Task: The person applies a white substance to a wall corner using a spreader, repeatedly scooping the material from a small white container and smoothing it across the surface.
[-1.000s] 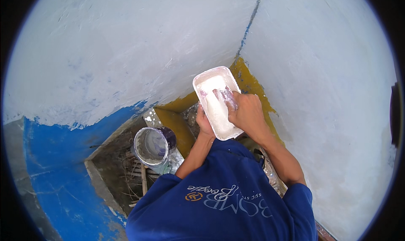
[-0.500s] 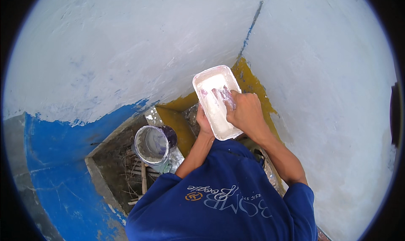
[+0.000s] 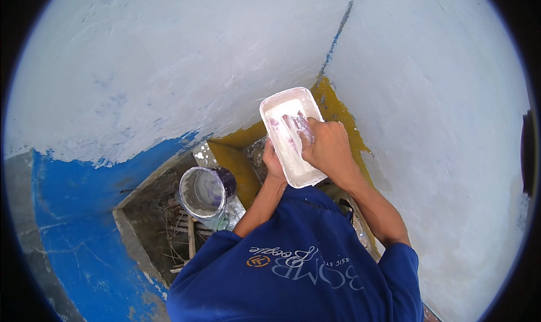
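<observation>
A white rectangular tray (image 3: 272,131) with rounded corners, smeared with wet white putty, is held tilted in front of my chest. My left hand (image 3: 273,162) grips its left side from below, with the fingers partly hidden behind the tray. Over the tray's right edge reaches my right hand (image 3: 331,148), closed around a flat, putty-coated scraper (image 3: 302,127). The scraper's blade lies inside the tray against the white putty. Its handle is mostly covered by my fingers.
A dark bucket (image 3: 228,182) with putty-smeared insides stands at left, beside a concrete-edged recess (image 3: 135,240) holding sticks (image 3: 191,237). White-coated walls (image 3: 169,57) meet at a corner ahead. Blue paint (image 3: 79,203) and a yellow band (image 3: 338,110) show lower down.
Almost nothing differs. The tray and both hands have shifted very slightly to the right, and the scraper is still in the tray.
</observation>
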`<move>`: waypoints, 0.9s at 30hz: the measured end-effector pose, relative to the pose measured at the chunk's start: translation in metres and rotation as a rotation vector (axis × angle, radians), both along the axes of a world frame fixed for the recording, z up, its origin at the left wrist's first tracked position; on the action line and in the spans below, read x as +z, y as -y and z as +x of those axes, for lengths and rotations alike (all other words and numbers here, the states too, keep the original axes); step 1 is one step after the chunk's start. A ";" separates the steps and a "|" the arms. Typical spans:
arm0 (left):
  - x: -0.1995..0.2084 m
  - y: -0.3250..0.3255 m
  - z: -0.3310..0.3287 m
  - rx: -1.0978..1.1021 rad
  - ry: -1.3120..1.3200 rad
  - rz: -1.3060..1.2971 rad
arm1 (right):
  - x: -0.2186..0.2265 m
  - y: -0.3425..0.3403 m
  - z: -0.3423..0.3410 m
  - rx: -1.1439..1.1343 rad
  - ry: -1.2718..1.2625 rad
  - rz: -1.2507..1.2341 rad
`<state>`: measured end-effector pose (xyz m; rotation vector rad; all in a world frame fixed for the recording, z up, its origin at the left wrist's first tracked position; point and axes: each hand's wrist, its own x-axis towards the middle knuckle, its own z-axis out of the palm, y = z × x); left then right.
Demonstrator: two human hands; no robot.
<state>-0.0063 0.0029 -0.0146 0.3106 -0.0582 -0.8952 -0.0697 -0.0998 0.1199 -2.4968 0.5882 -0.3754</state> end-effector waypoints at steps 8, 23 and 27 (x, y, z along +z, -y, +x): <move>0.001 -0.001 0.002 0.007 0.058 0.057 | 0.001 -0.007 0.006 -0.047 0.022 0.038; 0.022 0.001 -0.007 0.021 0.116 0.110 | 0.003 0.007 0.007 -0.145 -0.026 -0.185; -0.003 -0.001 -0.002 -0.077 0.091 -0.169 | -0.007 0.006 0.011 -0.103 0.016 -0.138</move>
